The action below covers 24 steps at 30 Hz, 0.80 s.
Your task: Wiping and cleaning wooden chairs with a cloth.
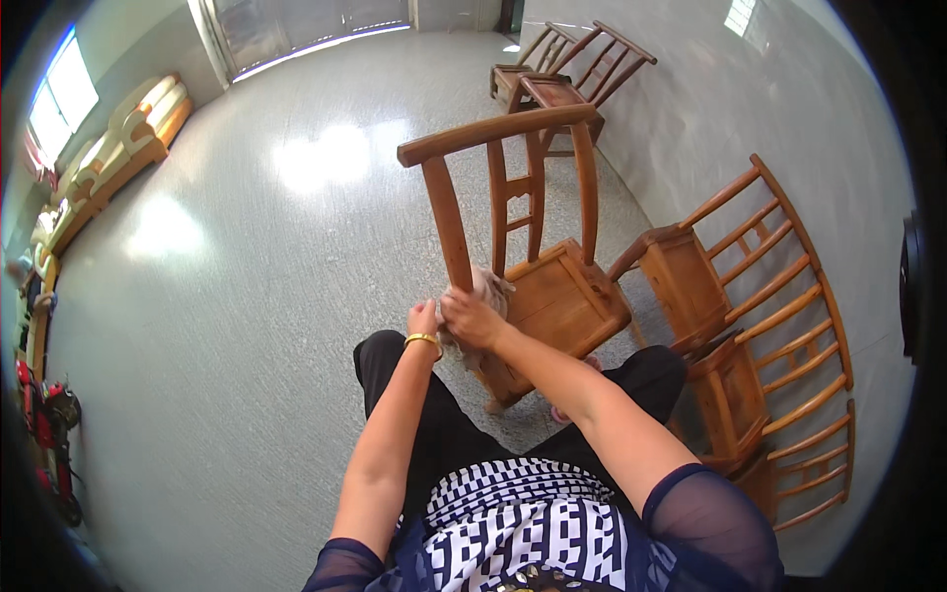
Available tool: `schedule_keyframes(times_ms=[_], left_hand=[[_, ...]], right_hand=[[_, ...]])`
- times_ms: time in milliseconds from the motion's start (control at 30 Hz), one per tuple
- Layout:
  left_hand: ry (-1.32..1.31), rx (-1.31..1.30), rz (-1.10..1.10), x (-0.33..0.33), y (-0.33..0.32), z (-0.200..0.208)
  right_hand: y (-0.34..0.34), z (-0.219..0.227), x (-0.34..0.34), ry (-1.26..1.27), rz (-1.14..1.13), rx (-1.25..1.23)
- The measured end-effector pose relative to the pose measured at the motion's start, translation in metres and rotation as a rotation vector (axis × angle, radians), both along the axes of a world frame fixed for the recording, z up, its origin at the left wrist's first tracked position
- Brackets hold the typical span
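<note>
A brown wooden chair (552,296) stands in front of me, between my knees. A pale, crumpled cloth (490,289) is bunched around the lower part of its left back post (449,222). My right hand (472,320) is closed on the cloth, against that post near the seat. Just left of it, my left hand (424,320) is closed as well, with a gold bangle (424,340) on its wrist. The cloth hangs down between and below the hands. My fingers partly hide what the left one grips, but it appears to be the cloth's edge.
Several wooden chairs (681,286) line the grey wall on the right, close by my right knee. Two more chairs (562,91) stand farther back by that wall. A long cushioned sofa (118,148) is at the far left, and a red wheeled object (49,424) at the left edge.
</note>
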<state>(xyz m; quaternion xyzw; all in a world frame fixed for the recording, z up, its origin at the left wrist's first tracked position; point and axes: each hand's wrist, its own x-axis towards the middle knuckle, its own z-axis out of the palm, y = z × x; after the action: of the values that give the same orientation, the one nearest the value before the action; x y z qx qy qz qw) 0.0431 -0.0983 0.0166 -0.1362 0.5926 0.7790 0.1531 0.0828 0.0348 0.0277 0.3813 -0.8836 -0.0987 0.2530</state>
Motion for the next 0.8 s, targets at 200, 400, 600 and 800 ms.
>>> schedule_keyframes(times_ms=[200,400,600,800], left_hand=[[0.995,-0.914,0.37,-0.115,-0.054,0.091],[1.203,-1.013,0.082,-0.173,-0.015,0.263],[1.128,-1.341,-0.62,-0.198,0.029,0.232],[0.686,-1.097,-0.446,-0.152,0.035,0.252]], right_hand=[[0.001,0.037,0.053,-0.437,-0.244,-0.677],[0.026,0.175,-0.011,-0.919,0.01,-2.31],[0.048,0.194,-0.105,-1.161,0.438,-2.958],[0.028,0.236,-0.145,-0.976,0.142,-3.096]])
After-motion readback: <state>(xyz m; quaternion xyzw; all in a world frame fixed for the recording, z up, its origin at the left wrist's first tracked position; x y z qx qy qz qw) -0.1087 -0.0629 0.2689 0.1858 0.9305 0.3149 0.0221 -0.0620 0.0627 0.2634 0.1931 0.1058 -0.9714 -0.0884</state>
